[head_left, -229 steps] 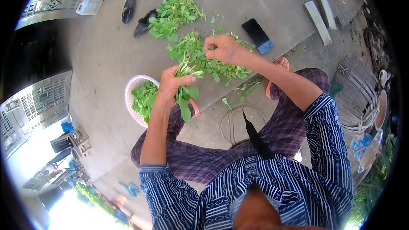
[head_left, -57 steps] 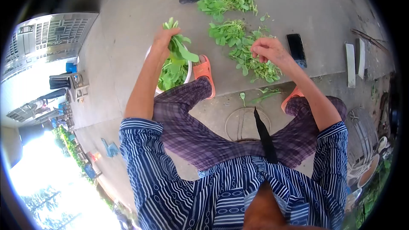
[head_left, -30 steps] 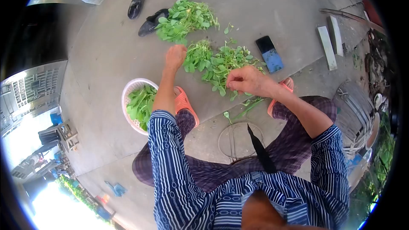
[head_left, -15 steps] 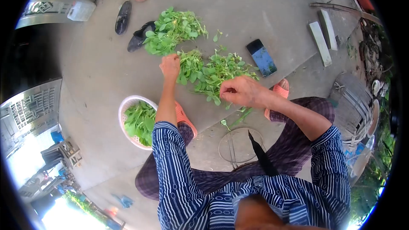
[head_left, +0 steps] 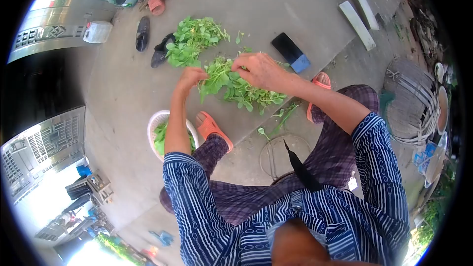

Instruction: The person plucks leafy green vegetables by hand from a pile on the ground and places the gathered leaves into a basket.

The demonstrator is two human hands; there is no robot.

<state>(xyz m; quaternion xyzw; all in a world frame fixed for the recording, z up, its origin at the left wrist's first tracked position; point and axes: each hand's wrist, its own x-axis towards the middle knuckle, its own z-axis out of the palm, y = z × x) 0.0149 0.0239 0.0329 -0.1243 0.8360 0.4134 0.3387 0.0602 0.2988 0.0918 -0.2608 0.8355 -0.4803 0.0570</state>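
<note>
My left hand [head_left: 191, 77] is closed on a few leafy green stems [head_left: 213, 84] at the left end of the near pile of greens [head_left: 249, 94]. My right hand [head_left: 257, 70] is held over that pile, fingers pinched together; what they hold, if anything, is hidden. A second pile of greens [head_left: 189, 44] lies farther away on the concrete. Below my left forearm stands a white basket [head_left: 152, 139] with green leaves inside, partly covered by the arm.
A dark phone [head_left: 290, 51] lies right of the piles. Black shoes [head_left: 142, 34] and a clear jug [head_left: 98, 32] are at the upper left. Two pale bars [head_left: 357, 25] lie at the upper right, above a woven basket [head_left: 411, 101]. Loose stems [head_left: 285, 117] lie near my feet.
My left hand, empty of the bunch held over the basket earlier, has come to the near pile and closed on stems. My right hand has moved up and left, closer to it.
</note>
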